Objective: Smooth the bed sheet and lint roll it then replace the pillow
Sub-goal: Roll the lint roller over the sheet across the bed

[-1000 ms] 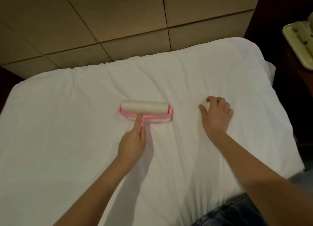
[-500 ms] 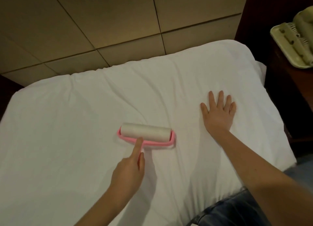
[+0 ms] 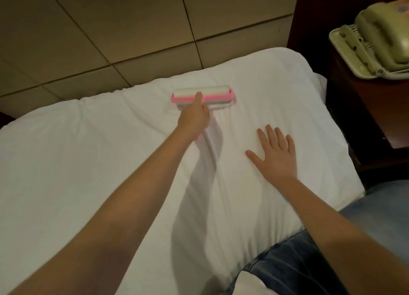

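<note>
A white bed sheet (image 3: pixel 93 162) covers the mattress and fills most of the view, with soft creases running through its middle. A pink lint roller (image 3: pixel 217 98) with a white roll lies on the sheet near the bed's far edge. My left hand (image 3: pixel 194 117) grips its pink handle, arm stretched out, index finger laid forward along the frame. My right hand (image 3: pixel 275 153) lies flat on the sheet to the right of the roller, fingers spread and straight. No pillow is in view.
A padded beige headboard wall (image 3: pixel 132 29) rises behind the bed. A dark wooden nightstand (image 3: pixel 363 117) stands at the right with a greenish telephone (image 3: pixel 376 42) on it. My knee in blue jeans (image 3: pixel 298 261) rests at the bed's near right edge.
My left hand has pushed the roller away from me, from the middle of the sheet to near the far edge. My right hand uncurled from the sheet and now lies flat.
</note>
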The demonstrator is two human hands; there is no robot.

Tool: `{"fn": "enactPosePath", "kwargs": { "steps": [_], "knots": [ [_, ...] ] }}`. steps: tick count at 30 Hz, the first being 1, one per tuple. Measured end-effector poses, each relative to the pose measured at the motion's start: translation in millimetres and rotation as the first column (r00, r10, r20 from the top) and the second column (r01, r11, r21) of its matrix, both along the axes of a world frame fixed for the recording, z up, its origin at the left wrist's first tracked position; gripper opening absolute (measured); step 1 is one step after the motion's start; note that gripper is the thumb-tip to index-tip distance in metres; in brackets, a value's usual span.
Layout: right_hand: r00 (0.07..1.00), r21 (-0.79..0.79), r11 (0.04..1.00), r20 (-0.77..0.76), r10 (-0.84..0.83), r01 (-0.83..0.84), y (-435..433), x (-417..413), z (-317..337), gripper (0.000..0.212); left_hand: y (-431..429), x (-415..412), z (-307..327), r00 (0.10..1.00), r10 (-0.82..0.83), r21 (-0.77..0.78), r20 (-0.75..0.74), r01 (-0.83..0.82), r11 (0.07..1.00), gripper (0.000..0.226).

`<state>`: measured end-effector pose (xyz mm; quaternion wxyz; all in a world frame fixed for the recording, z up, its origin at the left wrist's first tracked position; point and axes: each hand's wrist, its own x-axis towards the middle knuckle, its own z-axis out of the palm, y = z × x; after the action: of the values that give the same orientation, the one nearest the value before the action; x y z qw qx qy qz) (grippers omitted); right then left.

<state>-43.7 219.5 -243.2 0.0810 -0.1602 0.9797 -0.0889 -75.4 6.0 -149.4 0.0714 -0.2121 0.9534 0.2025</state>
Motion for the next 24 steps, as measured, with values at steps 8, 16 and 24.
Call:
{"fn": "enactPosePath", "kwargs": {
  "steps": [8,16,24],
  "knots": [
    [0.991,-0.016,0.991,-0.021,-0.136,0.135,-3,0,-4,0.076,17,215,-21,0.998,-0.014,0.0,0.055,0.014,1.0,0.058],
    [0.992,0.004,0.992,-0.024,-0.127,0.127,-8,-2,-4,0.052,16,136,-32,0.997,-0.004,-0.045,-0.075,0.001,0.999,0.052],
    [0.982,-0.153,0.974,-0.057,-0.179,0.169,10,-7,-10,0.055,34,88,-30,0.997,0.009,0.086,-0.071,-0.003,0.996,0.051]
  ]
}}
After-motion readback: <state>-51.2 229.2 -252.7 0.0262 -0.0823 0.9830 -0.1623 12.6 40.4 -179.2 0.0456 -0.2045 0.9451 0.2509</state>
